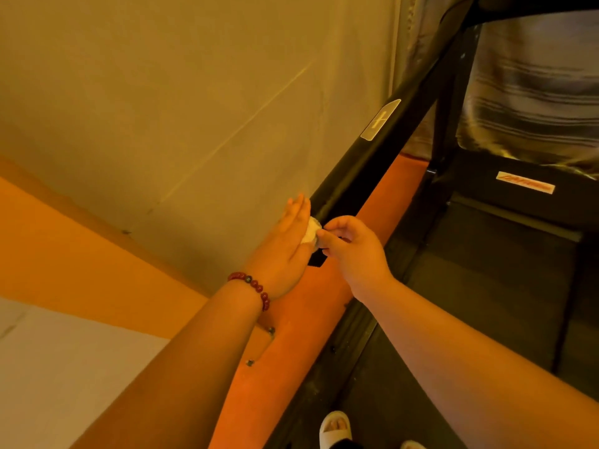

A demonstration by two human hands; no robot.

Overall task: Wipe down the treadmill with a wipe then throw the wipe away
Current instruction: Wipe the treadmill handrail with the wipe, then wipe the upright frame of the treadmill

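Both hands meet at the low end of the treadmill's (486, 270) black handrail (372, 150). Left hand (288, 244) lies flat, fingers straight and together, pressing the white wipe (310, 233) against the rail end. Right hand (353, 251) curls in, fingertips pinching the wipe's edge. Red bead bracelet (251, 286) on the left wrist

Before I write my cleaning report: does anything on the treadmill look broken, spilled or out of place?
Nothing looks broken or spilled. The left hand presses the wipe against the black post while the right hand pinches it. Only faint pale dust shows on the black side strip.
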